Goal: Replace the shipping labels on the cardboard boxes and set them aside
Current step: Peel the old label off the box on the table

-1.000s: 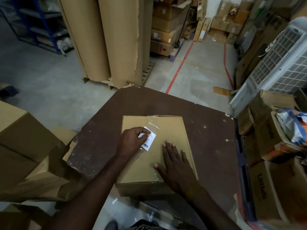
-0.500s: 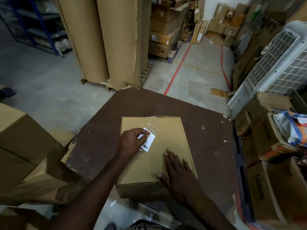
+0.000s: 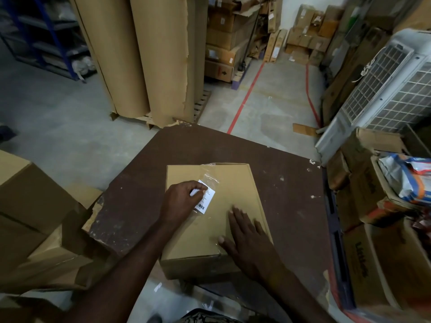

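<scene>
A flat cardboard box (image 3: 235,183) lies on the dark brown table (image 3: 286,197). A white shipping label (image 3: 206,200) with a barcode sits on the box's top, under a strip of clear tape (image 3: 211,174). My left hand (image 3: 180,201) has curled fingers that pinch the label's upper left edge. My right hand (image 3: 247,241) lies flat with straight fingers on the box's near right corner, pressing it down.
Large cardboard boxes (image 3: 30,220) stand at the left of the table, more boxes (image 3: 373,206) at the right. A white grille unit (image 3: 384,94) leans at the right. Tall brown paper rolls (image 3: 149,54) stand on a pallet behind the table.
My right hand has slid a little toward the near right corner of the box. My left hand keeps its pinch on the label.
</scene>
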{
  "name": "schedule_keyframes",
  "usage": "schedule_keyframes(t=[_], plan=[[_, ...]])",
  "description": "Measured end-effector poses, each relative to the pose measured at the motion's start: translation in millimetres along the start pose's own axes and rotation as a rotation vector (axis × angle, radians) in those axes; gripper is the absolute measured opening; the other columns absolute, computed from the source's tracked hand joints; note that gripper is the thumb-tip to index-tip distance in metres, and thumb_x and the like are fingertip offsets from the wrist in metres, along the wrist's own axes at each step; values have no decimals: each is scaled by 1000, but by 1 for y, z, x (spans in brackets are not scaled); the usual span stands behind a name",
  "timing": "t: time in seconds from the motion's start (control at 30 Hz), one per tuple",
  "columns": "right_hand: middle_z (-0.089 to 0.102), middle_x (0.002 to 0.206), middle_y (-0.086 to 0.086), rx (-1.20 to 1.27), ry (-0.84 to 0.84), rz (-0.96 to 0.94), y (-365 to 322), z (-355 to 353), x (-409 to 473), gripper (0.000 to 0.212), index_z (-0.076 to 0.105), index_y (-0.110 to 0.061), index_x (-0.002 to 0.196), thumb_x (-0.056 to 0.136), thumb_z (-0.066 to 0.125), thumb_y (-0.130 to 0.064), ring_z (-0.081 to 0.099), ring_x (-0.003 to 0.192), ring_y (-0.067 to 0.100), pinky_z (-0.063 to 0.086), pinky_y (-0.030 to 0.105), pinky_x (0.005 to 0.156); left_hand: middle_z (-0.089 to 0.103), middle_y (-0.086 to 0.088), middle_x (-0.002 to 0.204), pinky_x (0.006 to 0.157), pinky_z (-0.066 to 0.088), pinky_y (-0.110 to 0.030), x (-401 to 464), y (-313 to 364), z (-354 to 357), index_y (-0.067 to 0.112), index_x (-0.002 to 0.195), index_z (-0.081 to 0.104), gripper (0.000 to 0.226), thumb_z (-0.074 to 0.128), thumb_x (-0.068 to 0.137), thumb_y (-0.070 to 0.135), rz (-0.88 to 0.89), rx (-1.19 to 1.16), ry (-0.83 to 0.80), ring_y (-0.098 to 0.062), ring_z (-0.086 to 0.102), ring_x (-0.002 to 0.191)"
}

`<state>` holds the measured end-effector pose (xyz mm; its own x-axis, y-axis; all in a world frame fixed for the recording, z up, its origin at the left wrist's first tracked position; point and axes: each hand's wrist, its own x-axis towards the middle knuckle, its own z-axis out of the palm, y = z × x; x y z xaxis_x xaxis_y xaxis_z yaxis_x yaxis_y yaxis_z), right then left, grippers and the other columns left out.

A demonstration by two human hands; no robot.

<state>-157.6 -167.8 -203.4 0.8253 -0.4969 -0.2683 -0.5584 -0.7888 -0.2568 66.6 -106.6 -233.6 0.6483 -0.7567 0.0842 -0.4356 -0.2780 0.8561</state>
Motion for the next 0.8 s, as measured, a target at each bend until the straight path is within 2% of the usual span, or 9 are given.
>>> schedule_keyframes(t=[0.17,0.27,0.37,0.47,0.53,0.63,0.7,0.8], plan=[[-22,164,3,11,31,67,-4,-1,37,126,-12,-15,158,56,-35,-84,-13,153,23,-6,41,122,76,13,100,76,56,-35,1,0,-2,32,92,77,40,49,71,52,22,1,1,-3,69,84],[-26,162,2,2,12,-26,-11,9,12,119,-12,-16,158,61,-30,-84,-18,152,21,-13,36,119,76,12,98,76,57,-37,1,-2,-2,34,89,75,30,53,73,48,-1,-27,11,-4,70,83],[-22,160,-1,-28,56,-81,-7,16,-4,108,-5,-17,159,74,-24,-80,-11,153,23,-13,36,116,76,13,97,76,57,-36,0,-2,-1,36,88,74,27,54,74,47,1,-38,12,-3,70,83],[-23,161,-7,-26,15,-42,4,3,23,104,-9,-21,158,72,-21,-77,-12,153,18,-8,34,119,76,14,96,76,57,-35,1,0,-1,42,84,72,26,52,72,52,1,-33,0,-4,70,83],[-18,165,-4,-9,56,15,9,-7,47,101,-8,-20,159,74,-16,-74,-10,154,20,-5,38,122,76,15,97,77,56,-35,2,-1,0,40,85,73,28,51,72,52,17,-23,-3,-3,69,84],[-15,166,-1,22,93,53,2,-8,59,110,-6,-18,160,70,-23,-79,-10,154,22,-5,42,123,75,18,96,78,57,-35,3,-4,-1,43,84,72,25,51,72,51,26,-24,11,-1,69,86],[-14,166,0,16,73,-29,-9,2,46,114,-4,-17,160,67,-26,-81,-10,154,22,-9,40,121,74,19,95,78,57,-34,2,-4,-2,45,83,70,24,50,72,52,25,-31,24,0,68,85],[-17,164,-5,-43,38,-129,-6,9,29,106,-5,-21,159,72,-24,-79,-10,154,18,-10,37,121,74,17,95,77,56,-34,0,-3,-2,40,86,72,27,51,73,50,21,-38,30,-1,69,84]])
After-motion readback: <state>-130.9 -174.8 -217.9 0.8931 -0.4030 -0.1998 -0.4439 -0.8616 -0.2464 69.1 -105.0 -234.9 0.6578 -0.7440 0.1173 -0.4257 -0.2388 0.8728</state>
